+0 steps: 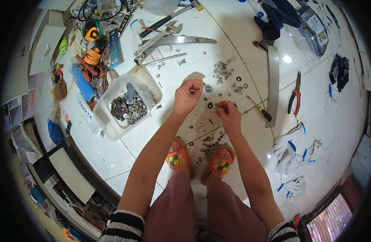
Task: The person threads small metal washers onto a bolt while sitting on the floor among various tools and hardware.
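Observation:
My left hand [188, 96] hovers over the white floor tiles with thumb and fingers curled together. Whether something small is in its fingertips cannot be made out. Just right of it lies a round metal washer [209, 88]. Lower and to the right, my right hand [230, 117] has its thumb and forefinger close together beside a dark ring [210, 105]; a tiny part may be between them. Beyond the hands is a loose pile of screws and nuts [223, 70], with a smaller group of washers [240, 88] nearer. More small hardware [208, 148] lies between my slippered feet.
At left stands a plastic tub [112, 133] of mixed screws. Behind it are an adjustable wrench [156, 40], a curved saw blade [191, 40] and a hammer [161, 23]. At right lie a screwdriver [259, 109], a metal strip [273, 87], pliers [295, 95] and white gloves [286, 154].

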### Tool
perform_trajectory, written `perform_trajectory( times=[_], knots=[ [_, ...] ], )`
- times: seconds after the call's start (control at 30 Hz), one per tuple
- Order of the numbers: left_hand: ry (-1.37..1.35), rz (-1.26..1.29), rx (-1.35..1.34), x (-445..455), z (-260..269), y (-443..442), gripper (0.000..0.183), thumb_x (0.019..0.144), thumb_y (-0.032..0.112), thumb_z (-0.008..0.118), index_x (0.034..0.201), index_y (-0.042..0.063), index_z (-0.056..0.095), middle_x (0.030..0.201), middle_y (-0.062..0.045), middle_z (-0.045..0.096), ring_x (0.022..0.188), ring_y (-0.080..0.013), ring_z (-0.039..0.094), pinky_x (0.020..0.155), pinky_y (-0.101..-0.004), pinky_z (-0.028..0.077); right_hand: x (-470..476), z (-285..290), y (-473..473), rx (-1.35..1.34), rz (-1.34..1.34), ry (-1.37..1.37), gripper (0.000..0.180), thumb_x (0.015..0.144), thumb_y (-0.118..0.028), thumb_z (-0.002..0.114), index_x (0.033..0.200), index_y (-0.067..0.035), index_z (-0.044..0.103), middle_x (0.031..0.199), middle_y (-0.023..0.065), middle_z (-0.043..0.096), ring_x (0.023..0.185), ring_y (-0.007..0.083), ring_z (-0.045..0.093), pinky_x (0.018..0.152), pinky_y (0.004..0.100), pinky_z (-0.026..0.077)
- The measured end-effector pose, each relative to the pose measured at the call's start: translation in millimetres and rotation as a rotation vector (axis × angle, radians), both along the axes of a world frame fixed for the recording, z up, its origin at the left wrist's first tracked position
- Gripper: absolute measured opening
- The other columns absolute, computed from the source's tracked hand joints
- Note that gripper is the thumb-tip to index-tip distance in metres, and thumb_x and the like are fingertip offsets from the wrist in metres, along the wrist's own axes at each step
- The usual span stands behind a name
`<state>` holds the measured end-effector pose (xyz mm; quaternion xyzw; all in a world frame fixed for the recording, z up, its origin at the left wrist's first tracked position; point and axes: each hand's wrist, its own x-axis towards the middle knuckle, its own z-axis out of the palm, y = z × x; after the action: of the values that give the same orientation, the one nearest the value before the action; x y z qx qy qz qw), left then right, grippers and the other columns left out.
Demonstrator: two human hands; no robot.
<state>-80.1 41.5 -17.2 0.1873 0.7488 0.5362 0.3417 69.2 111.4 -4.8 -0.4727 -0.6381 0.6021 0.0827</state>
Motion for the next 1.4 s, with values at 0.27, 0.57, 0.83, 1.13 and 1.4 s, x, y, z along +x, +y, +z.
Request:
perform_trajectory(
  times=[0.27, 0.57, 0.83, 1.13, 1.4],
  knots=[
    [0.409, -0.380, 0.038, -6.8, 9.9, 74.4, 0.026, 0.065, 0.000, 0.057, 0.091, 0.002, 0.055, 0.087, -0.010, 0.053, 0.078, -0.0234, 0.053, 0.071, -0.0294, 0.044, 8.9, 1.3, -1.7, 0.091, 0.013, 0.029, 0.013, 0.072, -0.002, 0.055, 0.084, 0.000, 0.053, 0.074, 0.0022, 0.055, 0.065, 0.0091, 0.050, 0.062, 0.0221, 0.041],
    [0.800, -0.715, -0.178, -2.2, -5.6, 125.4, 0.041, 0.077, 0.017, 0.050, 0.115, 0.004, 0.041, 0.124, -0.010, 0.036, 0.115, -0.0230, 0.033, 0.095, -0.0330, 0.027, 13.4, 9.8, -12.5, 0.006, -0.072, 0.086, 0.011, 0.073, -0.004, 0.056, 0.084, -0.001, 0.055, 0.073, 0.0051, 0.055, 0.061, 0.0117, 0.051, 0.059, 0.0233, 0.042],
    [1.052, -0.763, -0.082, 6.4, -22.8, 88.3, 0.026, 0.078, 0.012, 0.045, 0.102, 0.004, 0.051, 0.113, -0.008, 0.048, 0.104, -0.0216, 0.045, 0.091, -0.0336, 0.033, 25.9, 7.9, -11.9, -0.005, -0.087, 0.078, 0.011, 0.073, -0.005, 0.056, 0.084, -0.002, 0.055, 0.070, 0.0049, 0.054, 0.061, 0.0106, 0.051, 0.058, 0.0232, 0.042],
    [0.917, -0.550, 0.035, 12.9, -28.6, 63.4, 0.016, 0.069, 0.006, 0.054, 0.083, 0.008, 0.061, 0.084, -0.004, 0.059, 0.078, -0.0212, 0.055, 0.066, -0.0301, 0.046, 37.5, 4.7, -13.2, -0.024, -0.085, 0.068, 0.011, 0.073, -0.005, 0.056, 0.083, -0.002, 0.055, 0.075, 0.0056, 0.054, 0.063, 0.0125, 0.051, 0.059, 0.0242, 0.042],
    [0.973, -0.691, 0.003, 11.7, -18.4, 38.3, 0.023, 0.069, 0.003, 0.051, 0.089, 0.009, 0.059, 0.091, -0.004, 0.059, 0.083, -0.0213, 0.056, 0.072, -0.0294, 0.046, 41.4, 5.6, -18.3, -0.052, -0.090, 0.060, 0.011, 0.072, -0.005, 0.056, 0.083, -0.002, 0.055, 0.075, 0.0056, 0.054, 0.063, 0.0128, 0.052, 0.059, 0.0242, 0.042]
  ],
)
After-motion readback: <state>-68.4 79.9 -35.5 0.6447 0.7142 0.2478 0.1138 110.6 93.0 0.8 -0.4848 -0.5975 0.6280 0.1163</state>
